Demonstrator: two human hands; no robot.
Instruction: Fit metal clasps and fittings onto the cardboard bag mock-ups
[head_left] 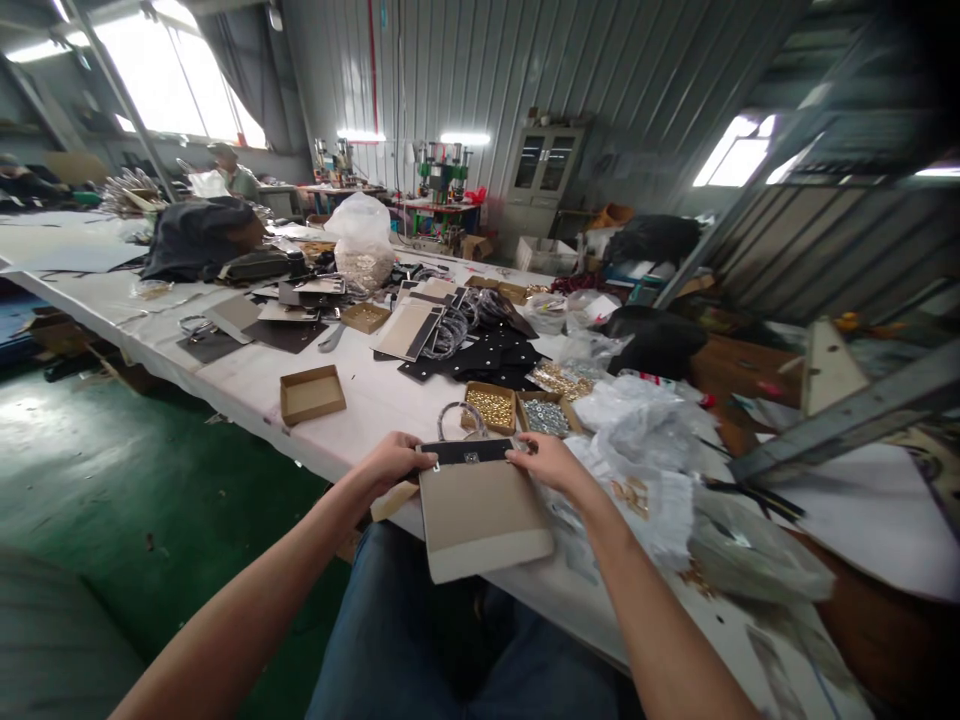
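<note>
- Bag panel (480, 510): beige, with a black band (491, 452) at its far edge, a small metal fitting (471, 458) mid-band and a paler strip (491, 556) near.
- Held at the worktop's (390, 395) near edge.
- Left hand (409, 456) and right hand (541, 460) pinch its far corners.

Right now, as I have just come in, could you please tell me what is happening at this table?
A seated person holds a flat tan piece with a black top strip, the left hand and right hand each at a top corner. It is over the lap, at the table edge. A loop shows behind it. Gold-coloured pieces and silver-coloured pieces lie just beyond.
</note>
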